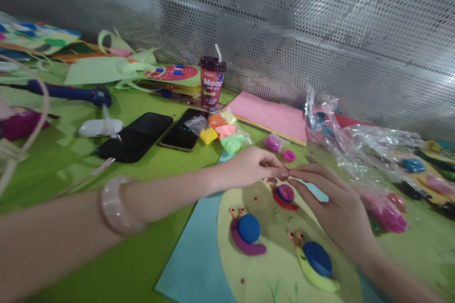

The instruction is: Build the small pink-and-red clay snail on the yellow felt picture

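Observation:
My left hand (249,166) and my right hand (329,199) meet fingertip to fingertip above the top of a pale yellow and blue sheet (199,246). A tiny pink bit of modelling clay shows between their pinched fingers, mostly hidden. Just below the fingertips lies a clay snail with a red body and a pink and blue shell (285,193). Lower on the sheet are a purple snail with a blue shell (249,228) and a yellow snail with a dark blue shell (317,259). Beyond the hands are a pink clay ring (289,155) and a purple clay lump (272,143).
Bagged clay pieces (227,132) lie beside two phones (137,136). Behind them stands a lidded cup with a straw (212,81). Pink paper (270,116) and clear plastic wrappers (341,137) lie near the perforated metal wall (249,23). A blue glue gun (71,92) is at left.

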A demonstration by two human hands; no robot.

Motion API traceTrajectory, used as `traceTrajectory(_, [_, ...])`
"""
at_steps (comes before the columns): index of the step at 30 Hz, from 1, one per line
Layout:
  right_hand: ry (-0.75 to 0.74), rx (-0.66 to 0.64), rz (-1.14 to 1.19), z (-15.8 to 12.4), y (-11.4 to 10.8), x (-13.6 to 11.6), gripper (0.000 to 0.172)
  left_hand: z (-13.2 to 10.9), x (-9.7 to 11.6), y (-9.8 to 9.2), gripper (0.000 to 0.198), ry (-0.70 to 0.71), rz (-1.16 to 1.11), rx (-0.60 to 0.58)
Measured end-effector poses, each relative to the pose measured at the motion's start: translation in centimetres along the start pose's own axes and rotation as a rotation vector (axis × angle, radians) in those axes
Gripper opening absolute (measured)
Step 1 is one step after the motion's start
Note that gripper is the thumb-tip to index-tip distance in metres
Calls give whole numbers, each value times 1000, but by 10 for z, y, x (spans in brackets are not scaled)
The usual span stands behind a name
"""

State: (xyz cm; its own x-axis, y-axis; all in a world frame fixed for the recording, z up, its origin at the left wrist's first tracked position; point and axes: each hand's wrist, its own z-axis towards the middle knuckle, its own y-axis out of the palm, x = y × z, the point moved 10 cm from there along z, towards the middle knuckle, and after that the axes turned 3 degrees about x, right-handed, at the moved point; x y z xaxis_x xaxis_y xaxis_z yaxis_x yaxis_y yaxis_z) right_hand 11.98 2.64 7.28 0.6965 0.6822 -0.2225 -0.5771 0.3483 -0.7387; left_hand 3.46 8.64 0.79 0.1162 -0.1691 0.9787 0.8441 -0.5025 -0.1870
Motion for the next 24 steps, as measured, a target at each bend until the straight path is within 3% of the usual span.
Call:
traceTrajectory(17, [-131,37,-2,1,0,-8,8,0,-1,5,20,35,-79,-49])
traceTrajectory(24, [-114,15,-2,0,2,-7,12,0,1,5,19,48,-36,-56])
